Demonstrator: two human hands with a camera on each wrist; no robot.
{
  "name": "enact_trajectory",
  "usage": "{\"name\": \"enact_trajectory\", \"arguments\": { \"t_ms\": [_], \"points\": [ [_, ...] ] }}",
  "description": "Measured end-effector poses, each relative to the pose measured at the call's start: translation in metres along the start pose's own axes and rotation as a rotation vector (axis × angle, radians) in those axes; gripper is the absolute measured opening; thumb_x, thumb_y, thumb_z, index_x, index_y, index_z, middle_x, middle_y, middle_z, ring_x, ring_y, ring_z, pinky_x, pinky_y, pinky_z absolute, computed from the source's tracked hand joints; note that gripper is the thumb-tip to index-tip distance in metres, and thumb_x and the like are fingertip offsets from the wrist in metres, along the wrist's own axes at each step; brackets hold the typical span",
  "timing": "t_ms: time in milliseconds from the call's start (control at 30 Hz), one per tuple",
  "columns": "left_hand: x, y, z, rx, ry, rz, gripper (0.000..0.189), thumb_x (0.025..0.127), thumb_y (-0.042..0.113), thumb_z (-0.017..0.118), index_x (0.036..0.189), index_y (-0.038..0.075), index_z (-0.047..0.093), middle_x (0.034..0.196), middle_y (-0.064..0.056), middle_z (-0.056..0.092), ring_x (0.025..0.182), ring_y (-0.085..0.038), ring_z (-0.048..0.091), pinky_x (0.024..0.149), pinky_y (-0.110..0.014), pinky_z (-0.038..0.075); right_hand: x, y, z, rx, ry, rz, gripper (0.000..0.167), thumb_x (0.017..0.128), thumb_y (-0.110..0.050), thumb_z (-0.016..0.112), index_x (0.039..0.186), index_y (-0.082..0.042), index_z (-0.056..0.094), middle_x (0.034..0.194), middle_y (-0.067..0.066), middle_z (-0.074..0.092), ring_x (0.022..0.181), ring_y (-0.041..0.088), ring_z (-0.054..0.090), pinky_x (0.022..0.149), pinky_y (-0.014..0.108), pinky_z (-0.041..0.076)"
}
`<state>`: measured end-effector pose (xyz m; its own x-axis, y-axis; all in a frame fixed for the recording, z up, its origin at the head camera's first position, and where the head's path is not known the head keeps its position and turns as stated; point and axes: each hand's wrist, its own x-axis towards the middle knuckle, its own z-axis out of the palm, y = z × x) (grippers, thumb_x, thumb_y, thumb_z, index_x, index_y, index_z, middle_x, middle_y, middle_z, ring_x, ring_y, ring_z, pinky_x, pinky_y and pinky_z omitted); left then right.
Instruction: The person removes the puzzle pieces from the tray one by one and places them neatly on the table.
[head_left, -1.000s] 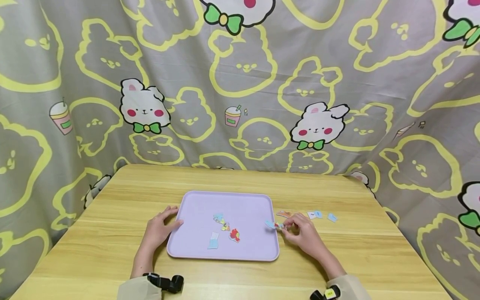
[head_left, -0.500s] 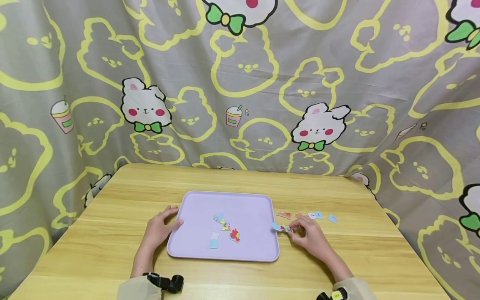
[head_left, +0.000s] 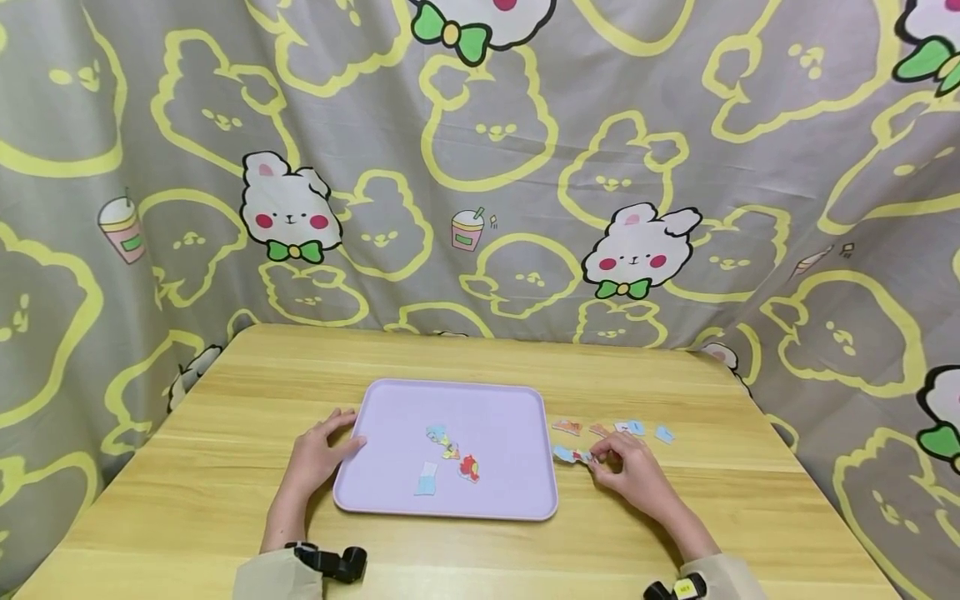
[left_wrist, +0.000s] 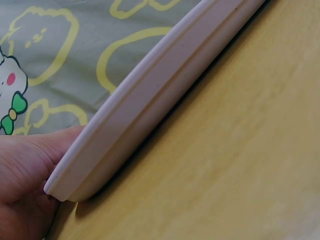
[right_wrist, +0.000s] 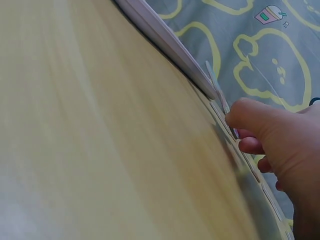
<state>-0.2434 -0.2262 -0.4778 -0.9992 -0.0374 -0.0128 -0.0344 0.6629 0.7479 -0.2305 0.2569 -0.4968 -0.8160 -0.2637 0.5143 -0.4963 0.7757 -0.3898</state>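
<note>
My left hand (head_left: 322, 450) grips the left side of the lilac tray (head_left: 495, 417), its thumb over the rim; in the left wrist view the left hand (left_wrist: 25, 175) is at the tray's end. Just off the tray's right edge, my right hand (head_left: 630, 471) pinches a blue jigsaw puzzle piece (head_left: 566, 455) with red on it between thumb and fingertips. In the right wrist view this piece (right_wrist: 216, 85) stands edge-on, tilted up beside the tray's rim. On the tray lie a red piece (head_left: 468, 468), a white-and-blue piece (head_left: 426, 481), a blue one (head_left: 437, 434) and a yellowish one (head_left: 450, 451).
Right of the tray, on the wooden table (head_left: 420, 550), lies a row of more pieces: an orange-brown one (head_left: 567, 427), a second brownish one (head_left: 598, 430), white-and-blue ones (head_left: 632, 427) and a blue one (head_left: 664, 434). A patterned grey curtain (head_left: 517, 100) hangs behind the table.
My right hand has moved right with the puzzle piece, from over the tray's right rim to just outside it. The left hand and the tray have stayed in place.
</note>
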Motion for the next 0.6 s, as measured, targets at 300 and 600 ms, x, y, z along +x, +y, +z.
{"name": "enact_trajectory", "arguments": {
  "t_ms": [300, 600],
  "points": [
    [0.0009, -0.0012, 0.0001, -0.006, -0.005, -0.008, 0.053, 0.093, 0.023, 0.066, 0.14, 0.004, 0.052, 0.155, -0.022, 0.035, 0.147, -0.045, 0.025, 0.12, -0.061, 0.022, 0.0028, 0.0004, -0.0049, -0.085, 0.006, -0.09, 0.02, 0.069, -0.011, 0.083, 0.081, -0.018, 0.068, 0.072, -0.013, 0.055, 0.067, -0.001, 0.041, 0.069, 0.027, 0.037],
    [0.0, 0.0006, -0.0011, -0.008, -0.001, -0.002, 0.052, 0.093, 0.023, 0.066, 0.139, 0.003, 0.053, 0.154, -0.021, 0.037, 0.147, -0.045, 0.025, 0.119, -0.061, 0.022, 0.0029, 0.0007, -0.0042, -0.139, 0.005, -0.114, 0.019, 0.069, -0.014, 0.084, 0.079, -0.019, 0.069, 0.071, -0.016, 0.058, 0.068, 0.0, 0.042, 0.068, 0.025, 0.036]
  ]
}}
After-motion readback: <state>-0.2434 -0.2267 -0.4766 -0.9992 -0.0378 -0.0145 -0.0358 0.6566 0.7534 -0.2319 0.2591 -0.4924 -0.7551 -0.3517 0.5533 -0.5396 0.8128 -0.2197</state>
